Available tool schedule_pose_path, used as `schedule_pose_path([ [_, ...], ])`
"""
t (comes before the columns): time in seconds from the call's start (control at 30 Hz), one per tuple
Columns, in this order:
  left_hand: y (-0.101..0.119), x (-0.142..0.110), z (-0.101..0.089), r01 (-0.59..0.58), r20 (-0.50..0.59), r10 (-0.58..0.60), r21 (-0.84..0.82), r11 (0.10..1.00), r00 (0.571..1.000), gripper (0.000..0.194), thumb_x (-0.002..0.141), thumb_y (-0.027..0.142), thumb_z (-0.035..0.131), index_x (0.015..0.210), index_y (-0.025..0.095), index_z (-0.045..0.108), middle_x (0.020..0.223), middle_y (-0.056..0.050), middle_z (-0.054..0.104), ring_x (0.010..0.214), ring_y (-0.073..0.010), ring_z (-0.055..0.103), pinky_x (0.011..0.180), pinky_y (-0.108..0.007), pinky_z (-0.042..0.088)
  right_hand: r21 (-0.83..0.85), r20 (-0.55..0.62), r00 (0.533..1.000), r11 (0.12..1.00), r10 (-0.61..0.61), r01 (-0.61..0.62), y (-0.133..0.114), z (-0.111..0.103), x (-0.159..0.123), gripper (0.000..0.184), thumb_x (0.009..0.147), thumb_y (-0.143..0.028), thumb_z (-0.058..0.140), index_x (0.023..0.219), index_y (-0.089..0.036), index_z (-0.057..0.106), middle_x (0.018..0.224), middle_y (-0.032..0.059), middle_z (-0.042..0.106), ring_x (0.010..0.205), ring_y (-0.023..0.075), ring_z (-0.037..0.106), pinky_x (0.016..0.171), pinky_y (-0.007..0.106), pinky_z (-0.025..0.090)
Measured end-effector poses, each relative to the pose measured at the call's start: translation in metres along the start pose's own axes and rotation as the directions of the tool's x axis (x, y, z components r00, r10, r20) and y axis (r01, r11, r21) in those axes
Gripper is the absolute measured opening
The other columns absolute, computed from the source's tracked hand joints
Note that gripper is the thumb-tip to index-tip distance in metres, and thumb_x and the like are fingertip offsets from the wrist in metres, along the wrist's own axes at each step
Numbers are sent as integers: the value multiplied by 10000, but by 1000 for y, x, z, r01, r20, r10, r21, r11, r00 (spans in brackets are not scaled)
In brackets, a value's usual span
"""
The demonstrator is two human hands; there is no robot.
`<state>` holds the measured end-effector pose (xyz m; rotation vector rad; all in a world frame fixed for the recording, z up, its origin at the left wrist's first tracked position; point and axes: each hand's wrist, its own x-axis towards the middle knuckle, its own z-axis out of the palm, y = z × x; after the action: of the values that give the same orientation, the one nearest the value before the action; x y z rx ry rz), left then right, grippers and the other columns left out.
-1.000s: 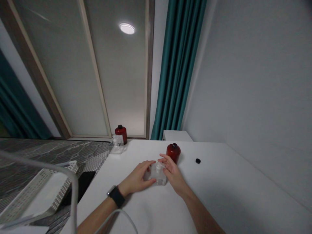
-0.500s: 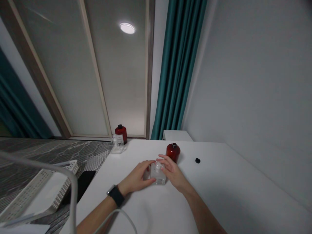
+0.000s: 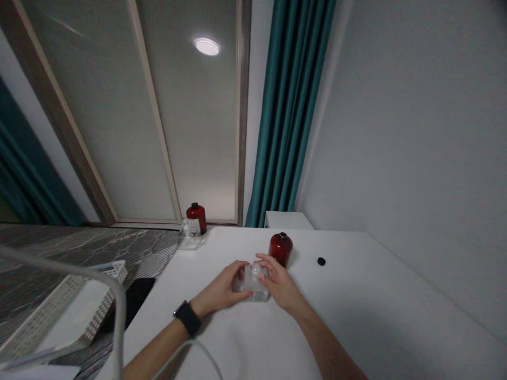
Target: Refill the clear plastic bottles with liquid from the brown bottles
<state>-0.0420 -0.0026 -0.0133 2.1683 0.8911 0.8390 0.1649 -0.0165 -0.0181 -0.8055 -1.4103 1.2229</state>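
A clear, box-shaped container (image 3: 259, 294) rests on the white table in front of me. My left hand (image 3: 227, 287) grips its left side, with thumb on the near edge and fingers on the far edge. On top of the container is a small rounded clear piece (image 3: 255, 269). Around that piece the fingers of my right hand (image 3: 279, 279) are closed from the right. Just behind my right hand stands a dark red bottle (image 3: 281, 248), its neck uncovered. A black cap (image 3: 321, 261) lies to the right of the bottle.
At the table's far left corner stand a second red bottle (image 3: 200, 216) with a black cap and another clear container (image 3: 189, 240). A white perforated basket (image 3: 91, 316) is left of the table. A pale bent tube (image 3: 119, 316) crosses the near left, and a thin cable (image 3: 202, 345) lies near my left forearm.
My right hand's fingers have shifted slightly and curled closer around the clear rounded piece. My left hand keeps its hold, and the bottles and cap stay where they were.
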Motion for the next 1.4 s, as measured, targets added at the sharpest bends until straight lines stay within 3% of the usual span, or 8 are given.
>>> schedule_pose_path([
  [0.13,1,0,-1,2,1,-2,-22,1000,1000,595,791,288,728,1316,180,470,1195,-96,615,1005,-231,582,914,-390,490,-41,-67,997,999,-35,32,5,5,0,424,794,-284,726,1202,-254,614,1064,46,627,1087,212,590,1042,400,404],
  [0.33,1,1,-3,-11,9,11,-10,1000,1000,601,799,331,740,1323,185,486,1225,-106,611,1015,-237,583,925,-393,482,24,79,995,998,53,-55,-7,-3,-2,546,834,-368,713,1334,-265,518,1230,80,623,1209,224,569,1073,414,372],
  [0.43,0,1,-2,-10,9,10,1,1000,1000,597,803,347,741,1318,181,487,1199,-99,616,1004,-236,586,919,-394,481,44,87,995,997,52,-56,-8,-4,-2,558,829,-370,719,1333,-272,502,1194,77,644,1168,223,595,1040,412,400],
  [0.63,1,-2,0,-6,-10,6,41,999,1000,565,821,378,716,1298,184,483,1158,-88,613,988,-238,580,890,-380,476,24,-44,998,999,-42,43,2,8,-2,362,814,-294,712,1103,-273,495,1035,33,633,1017,196,601,937,358,441],
  [0.73,3,-2,0,-3,-20,4,84,996,1000,566,829,413,707,1296,183,486,1135,-85,616,969,-242,582,872,-378,471,0,-52,998,1000,-31,31,0,10,-2,303,819,-296,702,1037,-268,493,1021,23,614,1011,191,583,933,347,437],
  [0.83,3,-2,-1,1,-9,0,101,995,1000,576,826,423,713,1304,192,488,1166,-91,615,992,-251,583,897,-387,459,-7,-14,1000,1000,8,-8,-6,4,-1,293,812,-335,723,1041,-250,562,1035,35,623,1032,201,588,937,355,445],
  [1.03,1,-2,-3,0,13,-1,91,996,1000,600,826,401,724,1340,218,473,1222,-86,611,1036,-254,585,941,-387,445,23,157,979,991,130,-135,-14,-17,1,453,841,-512,698,1211,-257,644,1296,88,649,1224,244,569,1085,433,375],
  [1.4,12,-2,-6,89,44,-95,125,988,994,616,808,384,730,1340,214,470,1296,-98,605,1147,-305,553,1025,-450,398,48,244,954,981,172,-189,-12,-18,3,565,817,-533,727,1300,-255,631,1347,96,644,1225,264,586,1113,496,348],
])
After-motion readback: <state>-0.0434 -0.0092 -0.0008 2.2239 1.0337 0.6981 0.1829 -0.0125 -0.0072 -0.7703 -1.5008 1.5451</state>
